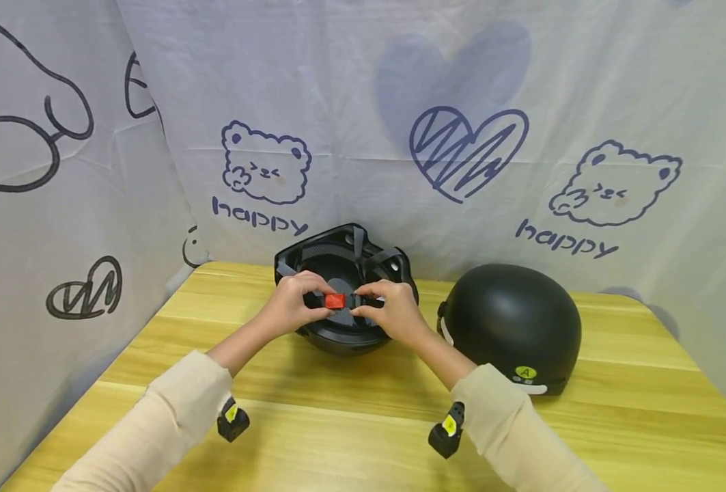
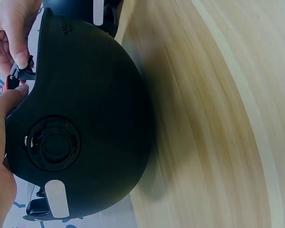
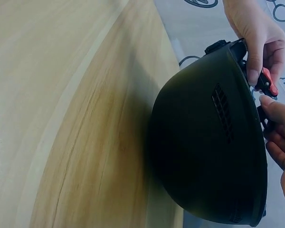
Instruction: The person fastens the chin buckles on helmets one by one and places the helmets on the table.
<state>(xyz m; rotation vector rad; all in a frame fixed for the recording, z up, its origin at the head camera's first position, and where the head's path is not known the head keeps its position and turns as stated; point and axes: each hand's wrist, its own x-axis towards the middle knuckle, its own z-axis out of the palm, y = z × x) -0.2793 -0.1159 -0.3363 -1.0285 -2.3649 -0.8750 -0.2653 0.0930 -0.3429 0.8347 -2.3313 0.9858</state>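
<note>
A black helmet (image 1: 344, 345) lies upside down on the table, its padded inside and grey straps facing up. Over its opening, my left hand (image 1: 293, 301) pinches the red buckle half (image 1: 334, 301) of the chin strap between thumb and fingers. Opposite it, my right hand (image 1: 396, 311) pinches the black buckle end (image 1: 356, 301) on the other strap. Both halves meet in line between the fingertips. In the right wrist view the red part (image 3: 269, 81) shows beside the left fingers, above the helmet's rim.
A second black helmet (image 1: 513, 328) with a yellow "A" sticker (image 1: 525, 372) stands dome up to the right. Both rest on a wooden table (image 1: 313, 437). A white printed cloth (image 1: 350, 89) hangs behind it and along the left side.
</note>
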